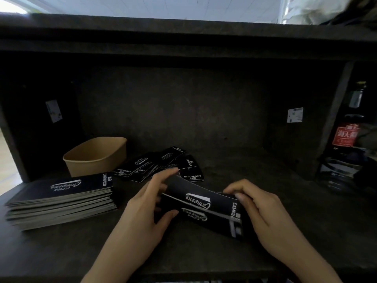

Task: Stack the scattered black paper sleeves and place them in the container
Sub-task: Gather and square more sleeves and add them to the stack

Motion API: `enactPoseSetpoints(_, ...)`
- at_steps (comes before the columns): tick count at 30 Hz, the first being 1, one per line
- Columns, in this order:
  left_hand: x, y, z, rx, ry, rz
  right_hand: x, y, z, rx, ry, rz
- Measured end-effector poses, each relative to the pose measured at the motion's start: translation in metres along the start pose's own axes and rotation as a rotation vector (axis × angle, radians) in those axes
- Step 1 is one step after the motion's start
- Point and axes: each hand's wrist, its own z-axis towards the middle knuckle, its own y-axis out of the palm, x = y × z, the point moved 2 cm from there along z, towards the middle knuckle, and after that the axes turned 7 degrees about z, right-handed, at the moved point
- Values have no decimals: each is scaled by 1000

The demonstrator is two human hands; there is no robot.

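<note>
Both the left hand (pixel 150 203) and right hand (pixel 258 207) grip sleeves (pixel 204 203), loose sleeves (pixel 161 164) beside the container (pixel 95 158)

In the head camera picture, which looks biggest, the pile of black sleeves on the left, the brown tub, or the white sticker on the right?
1. Pile of black sleeves, though it's nearer the camera.
2. Brown tub.
3. White sticker.

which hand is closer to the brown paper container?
Left. The left hand is just right of and nearer the camera than the brown paper container; the right hand grips the sleeves' far end, further right.
</note>
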Motion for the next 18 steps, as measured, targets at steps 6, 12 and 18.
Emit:
enactPoseSetpoints(6,0,2,-1,-36,6,64,-5,-3,-6,-22,85,165)
enactPoseSetpoints(12,-1,2,0,-33,8,65,-5,8,-2,-252,103,-138)
enactPoseSetpoints(18,-3,0,-1,-25,-36,-17,-2,7,-2,-157,106,-123)
